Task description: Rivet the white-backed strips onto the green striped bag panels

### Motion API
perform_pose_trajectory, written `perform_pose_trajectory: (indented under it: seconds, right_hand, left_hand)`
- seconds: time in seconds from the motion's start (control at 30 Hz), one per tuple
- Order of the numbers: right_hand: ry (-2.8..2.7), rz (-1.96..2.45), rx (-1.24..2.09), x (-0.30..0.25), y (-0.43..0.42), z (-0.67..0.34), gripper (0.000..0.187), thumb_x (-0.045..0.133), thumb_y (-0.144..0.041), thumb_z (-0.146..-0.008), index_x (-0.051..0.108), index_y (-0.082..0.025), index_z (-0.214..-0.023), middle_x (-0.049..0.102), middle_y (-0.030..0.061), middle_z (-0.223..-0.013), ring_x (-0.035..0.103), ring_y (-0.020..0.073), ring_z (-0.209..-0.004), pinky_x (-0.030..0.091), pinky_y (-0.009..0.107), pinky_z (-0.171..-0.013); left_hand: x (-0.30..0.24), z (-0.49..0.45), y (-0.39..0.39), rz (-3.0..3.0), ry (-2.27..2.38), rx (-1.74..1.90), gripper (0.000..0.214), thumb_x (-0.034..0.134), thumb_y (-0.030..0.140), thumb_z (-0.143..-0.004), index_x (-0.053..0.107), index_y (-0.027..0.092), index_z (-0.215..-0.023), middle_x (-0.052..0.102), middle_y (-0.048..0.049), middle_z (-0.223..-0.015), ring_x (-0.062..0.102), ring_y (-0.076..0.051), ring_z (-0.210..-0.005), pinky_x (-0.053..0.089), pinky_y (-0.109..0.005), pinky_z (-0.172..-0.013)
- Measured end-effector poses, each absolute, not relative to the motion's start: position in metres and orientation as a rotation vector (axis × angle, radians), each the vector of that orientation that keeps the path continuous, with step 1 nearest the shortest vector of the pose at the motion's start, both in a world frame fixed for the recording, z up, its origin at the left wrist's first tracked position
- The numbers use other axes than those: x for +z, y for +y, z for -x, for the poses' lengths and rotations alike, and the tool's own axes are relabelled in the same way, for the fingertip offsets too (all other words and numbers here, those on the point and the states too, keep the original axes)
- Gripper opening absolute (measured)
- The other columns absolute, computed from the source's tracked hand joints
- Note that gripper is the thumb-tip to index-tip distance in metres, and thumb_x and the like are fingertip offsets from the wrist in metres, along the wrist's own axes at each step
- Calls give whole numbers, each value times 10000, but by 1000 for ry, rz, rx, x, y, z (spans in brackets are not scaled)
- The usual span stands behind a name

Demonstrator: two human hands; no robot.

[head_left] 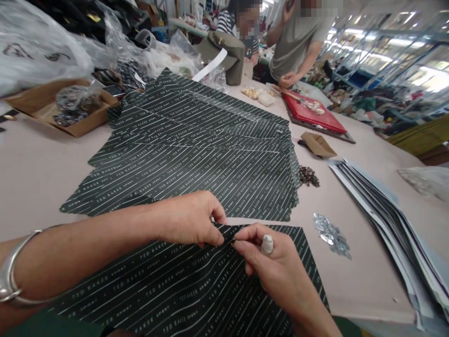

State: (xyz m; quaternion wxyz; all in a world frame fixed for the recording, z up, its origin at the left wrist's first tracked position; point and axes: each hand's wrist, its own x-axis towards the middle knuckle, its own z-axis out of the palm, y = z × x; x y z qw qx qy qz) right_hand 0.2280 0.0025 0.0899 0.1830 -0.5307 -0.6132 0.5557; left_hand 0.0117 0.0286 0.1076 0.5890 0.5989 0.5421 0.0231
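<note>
A dark green fabric piece (pixel 196 281) with white slanted stripes and lettering lies in front of me, its near part hanging over the table edge. My left hand (pixel 199 220) pinches its upper edge between thumb and fingers. Close beside it, my right hand (pixel 266 255) has thumb and forefinger pressed together at the fabric; a tiny dark thing shows at the fingertips, too small to name. White wrapping (pixel 267 244) covers part of one right finger. Just beyond lies a stack of matching striped pieces (pixel 210 173).
Right of the stack lie small dark metal parts (pixel 308 176), silvery discs (pixel 331 234) and long layered strips (pixel 379 220). Farther back are a brown paper packet (pixel 318 144) and a red board (pixel 312 114). An open carton (pixel 80 126) stands left. Two people (pixel 298 42) are across the table.
</note>
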Motion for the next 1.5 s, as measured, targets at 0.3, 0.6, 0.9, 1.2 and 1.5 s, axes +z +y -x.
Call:
perform_pose_trajectory:
  seconds: [0.3, 0.6, 0.9, 1.2, 1.5]
  right_hand:
    - [-1688, 1445, 1619, 93, -4, -227, 200, 695, -376, -830, 715, -178, -813, 539, -49, -511, 484, 86, -477, 378, 189, -458]
    - [-1922, 1367, 1326, 92, -12, -230, 152, 636, -315, -884, 720, -214, -807, 591, -34, -582, 546, 117, -519, 443, 231, -503]
    - [-2243, 989, 629, 86, -15, -238, 226, 577, -152, -922, 622, -213, -1135, 721, 75, -1053, 705, 185, -913, 580, 297, -765]
    - [-2255, 824, 401, 81, -29, -243, 220, 512, -37, -919, 596, -183, -1061, 718, 42, -814, 687, 162, -698, 525, 265, -621]
    - [-2298, 802, 103, 82, -40, -256, 237, 515, -51, -889, 579, -179, -1077, 708, 40, -710, 688, 187, -618, 516, 310, -558]
  left_hand:
    - [111, -16, 18, -1591, 1280, 110, 143, 636, 318, -695, 717, 247, -788, 638, 22, -819, 574, -167, -787, 383, -277, -673]
    - [124, -26, 2, -1725, 1378, 165, 81, 717, 165, -742, 680, 226, -780, 601, 41, -830, 538, -139, -767, 342, -277, -639]
    - [117, -39, -24, -2143, 1350, 303, 129, 581, 92, -904, 658, 194, -923, 567, -2, -895, 557, -127, -761, 425, -242, -664]
    - [103, -37, -44, -2365, 1213, 554, 182, 450, 78, -988, 588, 196, -1001, 546, 3, -918, 522, -146, -804, 404, -265, -683]
    - [99, -34, -50, -2462, 1153, 660, 193, 399, 148, -1035, 564, 196, -946, 515, 5, -818, 448, -154, -710, 300, -308, -614]
